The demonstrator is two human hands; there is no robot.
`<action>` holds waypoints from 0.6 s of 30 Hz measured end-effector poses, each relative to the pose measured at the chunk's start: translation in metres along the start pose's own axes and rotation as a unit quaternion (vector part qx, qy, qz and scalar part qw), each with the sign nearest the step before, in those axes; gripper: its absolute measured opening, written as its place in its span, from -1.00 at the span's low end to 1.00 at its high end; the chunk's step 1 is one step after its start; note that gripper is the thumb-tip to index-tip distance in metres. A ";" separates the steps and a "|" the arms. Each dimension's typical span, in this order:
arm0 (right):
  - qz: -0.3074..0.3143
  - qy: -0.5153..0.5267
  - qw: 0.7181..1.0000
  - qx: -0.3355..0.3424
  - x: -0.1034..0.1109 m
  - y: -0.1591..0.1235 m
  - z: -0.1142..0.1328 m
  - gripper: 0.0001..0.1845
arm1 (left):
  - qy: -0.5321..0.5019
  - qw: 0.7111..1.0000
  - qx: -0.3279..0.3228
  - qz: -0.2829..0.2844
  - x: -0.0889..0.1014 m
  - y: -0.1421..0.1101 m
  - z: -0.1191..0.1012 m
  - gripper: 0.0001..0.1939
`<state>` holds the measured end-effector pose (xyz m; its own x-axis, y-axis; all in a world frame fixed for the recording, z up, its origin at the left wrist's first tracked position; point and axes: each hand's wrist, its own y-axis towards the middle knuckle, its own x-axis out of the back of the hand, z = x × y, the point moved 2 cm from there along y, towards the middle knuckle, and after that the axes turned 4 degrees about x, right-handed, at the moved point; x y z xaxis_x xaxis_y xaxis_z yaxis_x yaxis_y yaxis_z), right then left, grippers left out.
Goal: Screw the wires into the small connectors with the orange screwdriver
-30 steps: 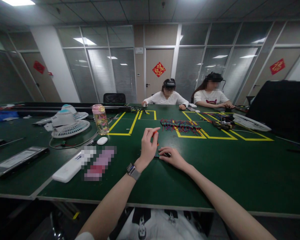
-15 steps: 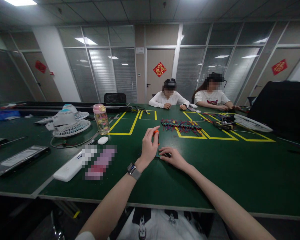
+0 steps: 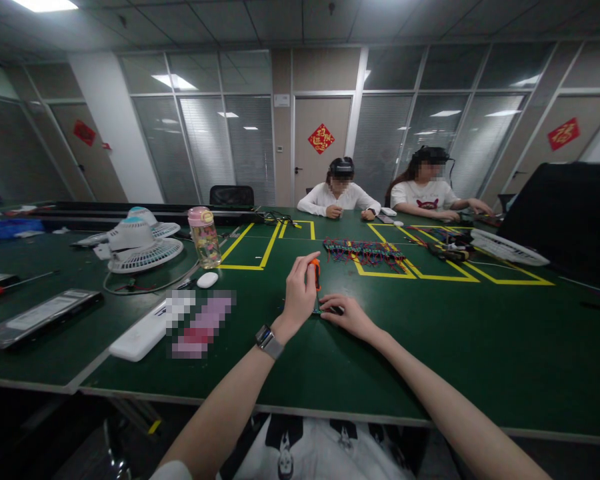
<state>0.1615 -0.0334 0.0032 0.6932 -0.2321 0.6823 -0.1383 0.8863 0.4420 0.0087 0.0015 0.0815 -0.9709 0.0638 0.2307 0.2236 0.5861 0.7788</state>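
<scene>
Orange and black mark the handle of the small screwdriver (image 3: 317, 275) that our left hand (image 3: 300, 293) pinches between thumb and fingers, its grip closed around it, with the thin shaft pointing down at a small board (image 3: 317, 311) on the green desk (image 3: 430, 380). Our right hand (image 3: 349, 315) lies low just beside it, fingertips at the board's right end; whether that grip pinches the board or only presses on it, we cannot tell, as our hands hide most of it. We judge the step in hand to be turning the screwdriver on the board, though the tip is too small to make out. The next move, as we see it, calls for an upright shaft, light downward pressure and short twists from the left fingers, with the right hand bracing the board against sliding or spinning. Beyond our hands lies a row of wired boards (image 3: 363, 252) with red and blue leads, partly over yellow tape (image 3: 387, 275) and apart from the piece we work on; two people (image 3: 337, 198) sit across from us.
</scene>
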 end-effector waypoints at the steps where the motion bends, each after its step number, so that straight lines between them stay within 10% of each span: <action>1: 0.000 0.001 1.000 -0.002 0.000 0.000 0.000 -0.85 | 0.000 1.000 0.000 0.003 0.000 0.000 0.000 -0.70; 18: 0.000 0.003 1.000 -0.003 -0.001 0.000 -0.001 -0.85 | 0.031 0.999 -0.011 -0.007 -0.001 -0.001 -0.002 -0.79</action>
<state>0.1616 -0.0327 0.0019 0.6974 -0.2295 0.6789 -0.1342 0.8888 0.4382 0.0093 -0.0007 0.0816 -0.9672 0.0055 0.2538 0.2118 0.5686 0.7949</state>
